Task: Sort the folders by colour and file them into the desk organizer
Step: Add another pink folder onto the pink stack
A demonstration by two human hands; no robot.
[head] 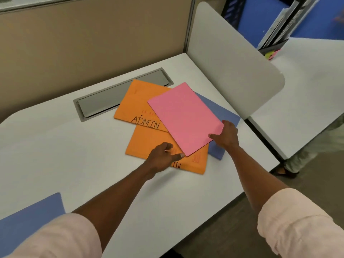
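Right hand [226, 135] pinches the pink folder [184, 116] at its 5 o'clock corner, thumb on top. Left hand [162, 158] rests loosely bent on the near orange folder [147, 142], gripping nothing. The pile sits mid-desk, with a blue folder [223, 112] under pink at 3 o'clock. I'd press left down to pin the 2 orange ones, then lift pink flat toward the desk organizer [273, 47] at 1 o'clock.

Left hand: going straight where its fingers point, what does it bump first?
Probably the near corner of the pink folder, just ahead of the left hand. The right hand holds it, maybe raised, so the fingers might slip underneath.
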